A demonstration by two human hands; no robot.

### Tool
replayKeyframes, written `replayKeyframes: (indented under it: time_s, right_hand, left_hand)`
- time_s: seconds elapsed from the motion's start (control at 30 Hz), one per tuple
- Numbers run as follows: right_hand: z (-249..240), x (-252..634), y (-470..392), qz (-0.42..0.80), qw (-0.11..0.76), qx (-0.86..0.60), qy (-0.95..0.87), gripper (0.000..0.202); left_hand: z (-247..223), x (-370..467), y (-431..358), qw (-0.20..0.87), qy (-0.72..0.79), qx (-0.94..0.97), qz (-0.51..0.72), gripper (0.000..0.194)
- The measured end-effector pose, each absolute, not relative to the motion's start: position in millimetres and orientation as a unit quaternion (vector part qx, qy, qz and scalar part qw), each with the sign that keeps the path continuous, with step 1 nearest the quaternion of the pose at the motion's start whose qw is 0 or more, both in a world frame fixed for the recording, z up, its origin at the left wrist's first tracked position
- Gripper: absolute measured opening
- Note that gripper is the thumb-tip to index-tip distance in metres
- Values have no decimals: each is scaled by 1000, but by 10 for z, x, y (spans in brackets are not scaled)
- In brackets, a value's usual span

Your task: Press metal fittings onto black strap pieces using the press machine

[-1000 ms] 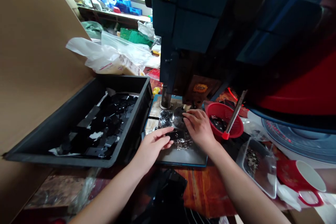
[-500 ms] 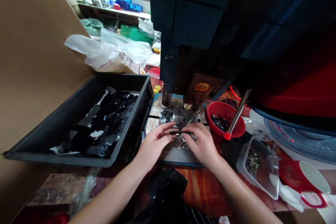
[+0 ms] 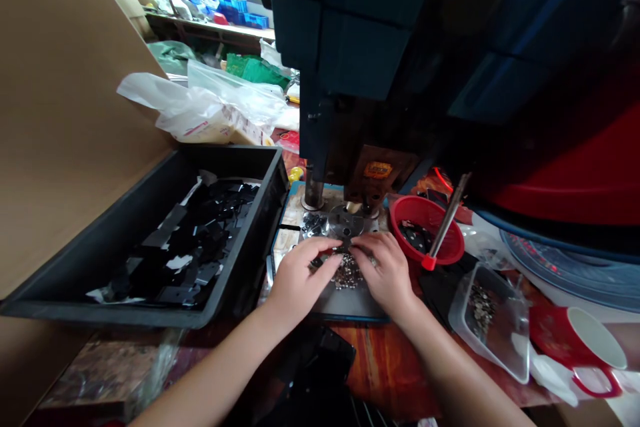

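At the front of the press's round metal die [image 3: 346, 220], my two hands face each other with their fingertips almost meeting. My left hand [image 3: 300, 273] has curved fingers, the thumb lower than the index finger. My right hand [image 3: 386, 272] is bent the same way from the other side. A small dark piece seems to sit between the fingertips, but it is mostly hidden. Just below the fingers lies a heap of small shiny metal parts [image 3: 347, 272] on the press base [image 3: 345, 307]. The dark blue press head [image 3: 360, 47] stands above.
A black tray [image 3: 215, 303] of black pieces stands left, beside a cardboard sheet [image 3: 65, 113]. On the right are a red bowl [image 3: 457, 243], a red-tipped metal lever [image 3: 447, 220], a clear tub [image 3: 517, 347] with metal parts and a red mug [image 3: 555, 333]. Black sheets [image 3: 325, 353] lie in front.
The dark strip that showed between both hands is now mostly hidden. My fingertips have moved slightly up towards the die, and more of the metal heap shows. The view has shifted a little.
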State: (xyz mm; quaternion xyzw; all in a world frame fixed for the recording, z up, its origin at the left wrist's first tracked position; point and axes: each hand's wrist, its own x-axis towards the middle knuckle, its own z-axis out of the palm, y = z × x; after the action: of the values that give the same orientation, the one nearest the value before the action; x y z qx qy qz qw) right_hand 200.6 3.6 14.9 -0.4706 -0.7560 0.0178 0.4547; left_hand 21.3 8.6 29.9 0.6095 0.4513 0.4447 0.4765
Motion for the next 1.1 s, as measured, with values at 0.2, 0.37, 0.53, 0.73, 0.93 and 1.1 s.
replayKeyframes:
  time_s: [0.2, 0.37, 0.53, 0.73, 0.93, 1.1]
  right_hand:
    - [107, 2006, 377, 97, 479, -536, -689, 13]
    - [13, 2047, 617, 116, 466, -571, -666, 17]
    - [-55, 2088, 739, 181, 468, -571, -650, 19]
    - [-68, 2116, 780, 265, 472, -550, -636, 20]
    - [-35, 2086, 792, 258, 472, -550, -639, 19]
    - [14, 2115, 633, 221, 484, -573, -623, 21]
  left_hand:
    - [229, 368, 564, 215, 484, 723, 443, 15]
    - [142, 464, 805, 129, 530, 709, 447, 9]
    - [88, 507, 842, 172, 538, 695, 445, 18]
    - [77, 543, 922, 211, 516, 715, 423, 21]
    - [81, 592, 967, 224, 492, 736, 407, 24]
    - [206, 468, 801, 182, 513, 725, 421, 23]
